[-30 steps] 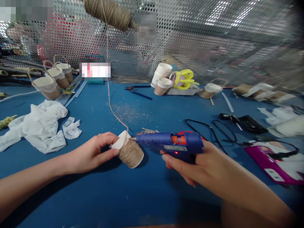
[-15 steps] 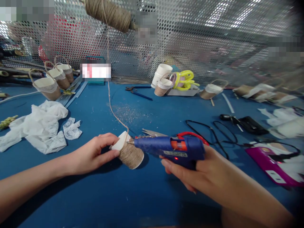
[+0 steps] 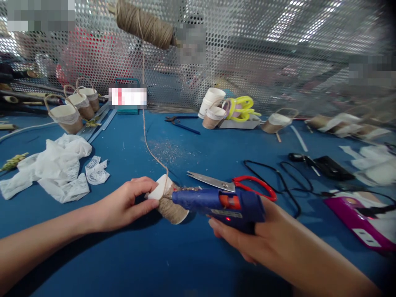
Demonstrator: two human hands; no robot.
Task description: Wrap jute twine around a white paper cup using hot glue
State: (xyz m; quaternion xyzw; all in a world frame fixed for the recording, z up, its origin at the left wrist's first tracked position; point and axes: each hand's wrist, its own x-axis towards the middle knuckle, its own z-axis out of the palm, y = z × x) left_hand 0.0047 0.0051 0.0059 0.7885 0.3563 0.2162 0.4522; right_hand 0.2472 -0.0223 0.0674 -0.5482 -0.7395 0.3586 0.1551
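Just left of the centre of the frame, a small cup (image 3: 173, 212) lies tilted over the blue table (image 3: 148, 255), its white part toward the upper left and its brown twine wrapping toward the lower right; whether it touches the tabletop cannot be told. The left hand (image 3: 131, 203) comes from the left edge, thumb and fingers pinched together on the white part. The right hand (image 3: 267, 235), from the lower right, is wrapped around the handle of a blue glue gun (image 3: 198, 200), which points left with its nozzle at the wrapping; a red light glows on its side. Contact between nozzle and twine is too small to make out. A strand of twine (image 3: 144, 128) runs down to the cup from a large spool (image 3: 144, 25) at the top of the frame, in front of a perforated metal wall (image 3: 173, 88). Just beyond the glue gun lie red-handled scissors (image 3: 213, 181), blades apart at the tips and pointing left. White lace (image 3: 54, 165) is heaped at the left, with a smaller lace piece (image 3: 96, 171) beside it, and three handled buckets (image 3: 69, 119) stand behind at the upper left. Blue-handled pliers (image 3: 184, 125) lie open above centre, left of some white cups (image 3: 214, 97). At the right are a looped black cord (image 3: 276, 173) and a purple object (image 3: 346, 216).
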